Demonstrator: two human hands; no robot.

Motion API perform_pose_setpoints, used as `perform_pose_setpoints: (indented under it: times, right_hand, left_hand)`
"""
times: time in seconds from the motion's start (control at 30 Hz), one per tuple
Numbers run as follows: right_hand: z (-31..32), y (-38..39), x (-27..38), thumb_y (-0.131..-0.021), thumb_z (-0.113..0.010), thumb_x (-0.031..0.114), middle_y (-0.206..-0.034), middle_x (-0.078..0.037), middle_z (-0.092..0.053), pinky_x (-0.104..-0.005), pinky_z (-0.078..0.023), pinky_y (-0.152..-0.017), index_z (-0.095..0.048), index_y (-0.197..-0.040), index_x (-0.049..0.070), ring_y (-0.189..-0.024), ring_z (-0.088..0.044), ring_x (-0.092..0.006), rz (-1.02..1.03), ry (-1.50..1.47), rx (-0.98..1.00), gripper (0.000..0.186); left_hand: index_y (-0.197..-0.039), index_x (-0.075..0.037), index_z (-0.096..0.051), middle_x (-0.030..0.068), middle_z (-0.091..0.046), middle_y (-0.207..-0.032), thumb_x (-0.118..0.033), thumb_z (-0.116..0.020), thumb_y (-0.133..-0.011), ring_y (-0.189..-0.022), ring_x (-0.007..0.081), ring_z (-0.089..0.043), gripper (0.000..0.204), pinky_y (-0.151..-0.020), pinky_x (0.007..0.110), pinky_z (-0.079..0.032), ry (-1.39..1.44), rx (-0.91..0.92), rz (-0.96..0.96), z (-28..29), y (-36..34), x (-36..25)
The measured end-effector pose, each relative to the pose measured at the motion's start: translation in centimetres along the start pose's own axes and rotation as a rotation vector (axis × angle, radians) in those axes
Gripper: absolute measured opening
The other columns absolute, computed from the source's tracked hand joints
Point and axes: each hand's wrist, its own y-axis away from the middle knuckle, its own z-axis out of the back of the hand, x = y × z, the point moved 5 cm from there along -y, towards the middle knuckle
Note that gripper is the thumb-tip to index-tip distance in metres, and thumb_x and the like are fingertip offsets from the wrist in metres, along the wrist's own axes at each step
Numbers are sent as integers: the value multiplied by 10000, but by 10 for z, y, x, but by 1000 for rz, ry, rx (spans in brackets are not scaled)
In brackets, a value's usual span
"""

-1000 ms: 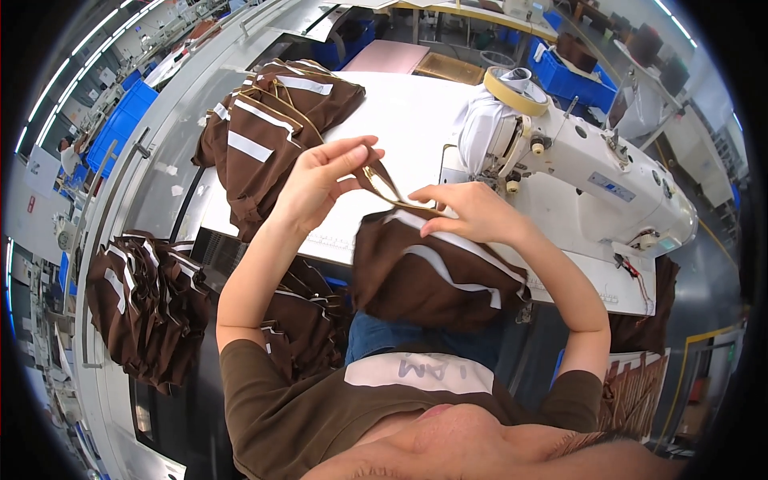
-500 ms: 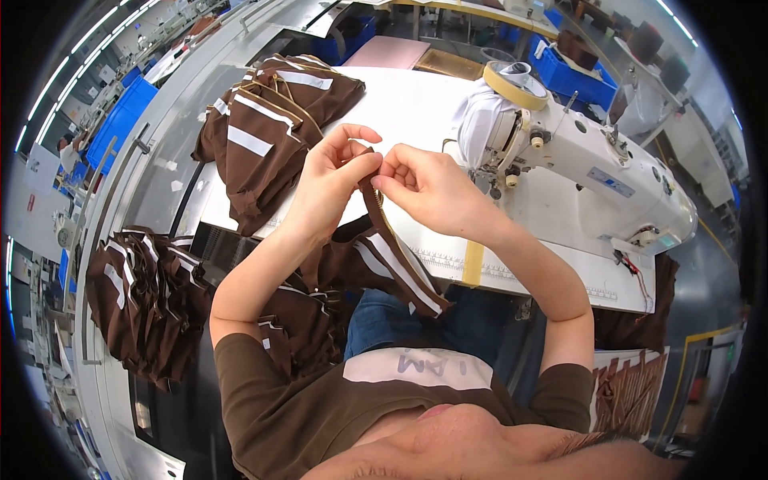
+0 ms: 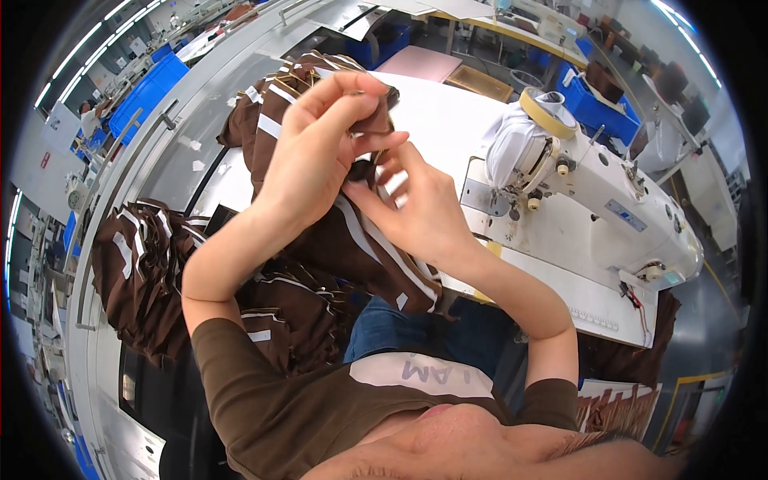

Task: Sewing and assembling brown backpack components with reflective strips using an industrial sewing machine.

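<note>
A brown fabric garment piece (image 3: 336, 254) with white strips hangs from my raised hands over the table edge toward my lap. My left hand (image 3: 308, 148) pinches its top corner between thumb and fingers, so a small folded flap stands up there. Just below, my right hand (image 3: 416, 210) has its thumb against the piece and its fingers curled round the edge; some fingertips are hidden behind the cloth. Behind my left hand lies a heap of similar brown pieces (image 3: 260, 148) with white strips and gold-coloured edges on the white table.
At the right stands a white sewing machine (image 3: 596, 200), with white cloth and a yellow tape roll (image 3: 548, 116) on its head. More brown pieces (image 3: 148, 280) hang in a bundle at the left. Blue bins (image 3: 600, 100) and a pink board (image 3: 420, 64) sit beyond the table.
My hands have moved from fingertip to fingertip at the edge to one above the other. The left has risen with the corner; the right has dropped lower. The view has shifted slightly.
</note>
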Motion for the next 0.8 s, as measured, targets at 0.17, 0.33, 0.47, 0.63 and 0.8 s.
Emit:
perform_pose_setpoints:
  times: [0.17, 0.33, 0.47, 0.63, 0.8]
  right_hand:
    - [9, -53, 40, -767, -718, 200, -734, -135, -645, -335, -529, -587, -514, -854, 9, -653, -672, -266, 165, -242, -257, 293]
    - [21, -57, 46, -782, -683, 163, -829, -100, -672, -298, -523, -670, -620, -852, 15, -715, -671, -211, 132, -277, -191, 176]
    - [13, -37, 0, -781, -686, 165, -822, -95, -679, -280, -513, -656, -649, -893, 7, -682, -659, -191, 131, -273, -74, 197]
    - [14, -16, -51, -814, -650, 96, -747, -88, -682, -231, -479, -605, -671, -959, -3, -646, -613, -84, -135, -327, -71, 177]
    - [28, -13, -63, -832, -639, 79, -730, -74, -684, -216, -470, -591, -648, -902, -25, -625, -602, -63, -237, -321, -34, 126]
  left_hand:
    - [-1061, 10, -568, 60, -586, -953, -67, -454, -934, -859, 127, -612, 187, -920, 350, -520, -45, 243, -226, -34, 2, -59]
    - [-1133, 30, -558, 74, -597, -967, -79, -461, -934, -940, 165, -627, 246, -920, 314, -504, -126, 226, -171, -36, 4, -67]
    - [-1112, 75, -550, 79, -592, -1002, -89, -475, -928, -961, 161, -606, 257, -957, 321, -489, -74, 105, -25, -6, -6, -40]
    - [-1086, 93, -538, 125, -597, -1005, -55, -467, -923, -962, 197, -600, 232, -978, 379, -480, 70, -125, 99, 23, -20, 8]
    - [-1339, -43, -282, 75, -530, -992, -81, -642, -834, -946, 141, -562, 621, -855, 293, -477, -258, 11, 1, 29, -11, 52]
